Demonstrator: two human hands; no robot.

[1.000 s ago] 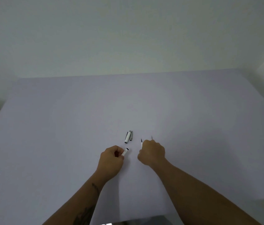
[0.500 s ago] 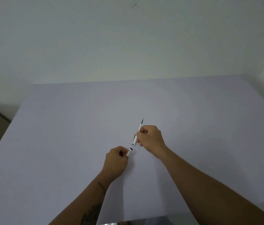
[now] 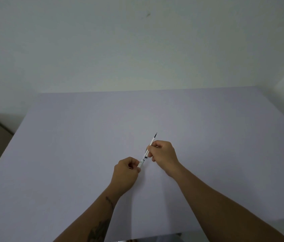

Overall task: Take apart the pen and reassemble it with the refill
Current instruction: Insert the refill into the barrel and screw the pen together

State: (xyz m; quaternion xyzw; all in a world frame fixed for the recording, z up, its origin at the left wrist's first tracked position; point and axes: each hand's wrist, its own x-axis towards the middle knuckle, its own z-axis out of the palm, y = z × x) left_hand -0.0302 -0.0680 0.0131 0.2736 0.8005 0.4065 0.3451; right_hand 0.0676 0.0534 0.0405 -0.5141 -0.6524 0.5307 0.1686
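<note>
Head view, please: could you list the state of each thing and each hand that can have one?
Refill: off the table, tilted, dark tip pointing up and away, pinched by the right hand.
Pen barrel: held by the left hand, open end meeting the refill's lower end.
Left hand: closed on the barrel.
Right hand: closed on the refill.
Table: bare where visible.

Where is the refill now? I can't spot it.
Head view, just right of centre: the refill is pinched in the right hand, its lower end meeting the barrel held by the left hand.
</note>
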